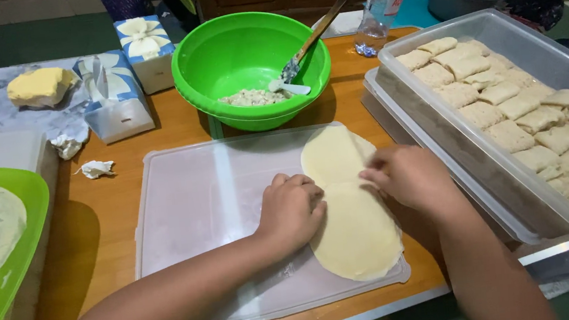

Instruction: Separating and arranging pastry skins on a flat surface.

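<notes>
Dough sheet (353, 226) on lid (198, 203), filling (254, 97) in bowl (218, 48)

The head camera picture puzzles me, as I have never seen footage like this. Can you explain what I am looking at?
The camera sits on a person's head and looks down at their own two bare hands; there is no machine. The left hand and right hand press on a pale sheet of dough, which lies on a clear plastic lid on a wooden table. Neither hand grips anything. Behind is a green bowl with some filling and a spoon. To the right, a clear container holds rows of folded dough parcels.
</notes>
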